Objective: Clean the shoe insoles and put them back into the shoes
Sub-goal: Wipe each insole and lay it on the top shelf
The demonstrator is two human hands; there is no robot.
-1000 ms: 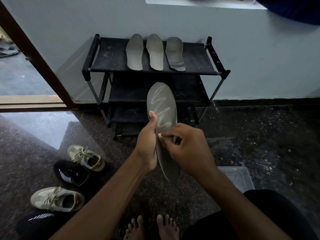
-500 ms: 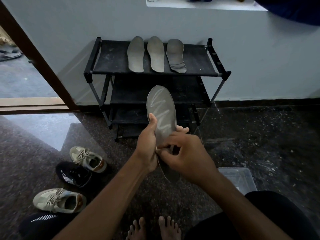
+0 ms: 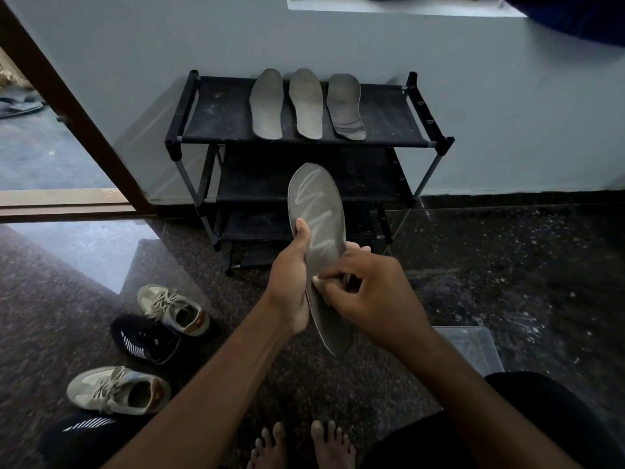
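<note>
My left hand (image 3: 290,286) grips a grey insole (image 3: 318,211) upright by its left edge, thumb on the face. Wet zigzag streaks mark its upper half. My right hand (image 3: 368,292) pinches a small pale wipe (image 3: 319,281) against the middle of the insole. Three more grey insoles (image 3: 306,103) lie side by side on the top shelf of a black shoe rack (image 3: 382,130). On the floor at the left are two beige sneakers (image 3: 172,308) (image 3: 118,389) and two black sneakers (image 3: 145,338) (image 3: 81,434).
A clear plastic container (image 3: 473,346) sits on the dark speckled floor behind my right forearm. An open doorway with a brown frame (image 3: 67,106) is at the left. My bare feet (image 3: 301,445) show at the bottom edge.
My right hand with the wipe has moved up the insole from its lower part to the middle. The insole stays in my left hand.
</note>
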